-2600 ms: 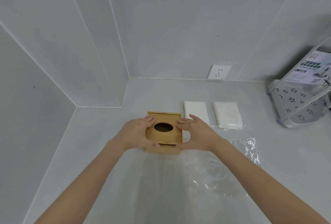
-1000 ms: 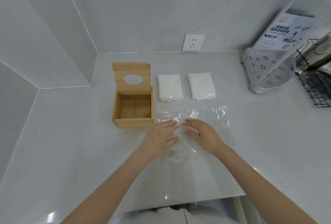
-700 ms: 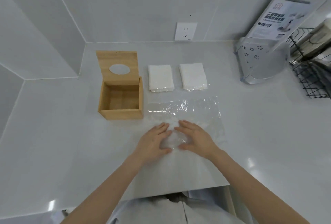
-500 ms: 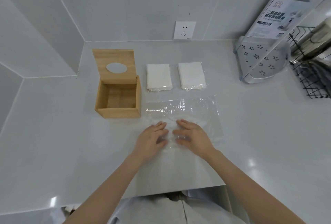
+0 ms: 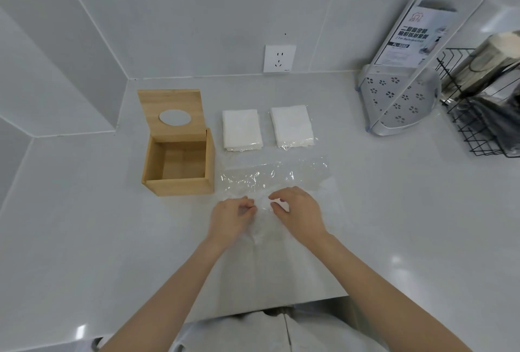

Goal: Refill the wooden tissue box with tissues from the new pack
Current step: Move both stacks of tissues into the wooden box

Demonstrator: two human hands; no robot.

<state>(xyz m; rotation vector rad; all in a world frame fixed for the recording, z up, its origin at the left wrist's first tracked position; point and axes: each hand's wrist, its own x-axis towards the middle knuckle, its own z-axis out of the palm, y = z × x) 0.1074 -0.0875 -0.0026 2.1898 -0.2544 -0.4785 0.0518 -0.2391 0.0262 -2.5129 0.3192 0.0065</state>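
Observation:
The wooden tissue box (image 5: 180, 182) stands open and empty on the white counter, its lid (image 5: 172, 104) with an oval hole tipped up behind it. Two white tissue stacks (image 5: 242, 129) (image 5: 292, 125) lie side by side to its right. In front of them a clear plastic wrapper (image 5: 281, 177) lies crumpled on the counter. My left hand (image 5: 230, 218) and my right hand (image 5: 298, 211) rest on its near part, fingers curled and pinching the film between them.
A wall socket (image 5: 279, 58) is on the back wall. A white perforated corner rack (image 5: 399, 104) with a printed card stands at the right, beside a black wire basket (image 5: 484, 126) holding dark packets. The counter's front edge (image 5: 281, 309) runs just below my forearms.
My hands left the closed box, which now stands open, and came down onto the plastic wrapper. Over the last second my flat fingers have curled and gathered the film.

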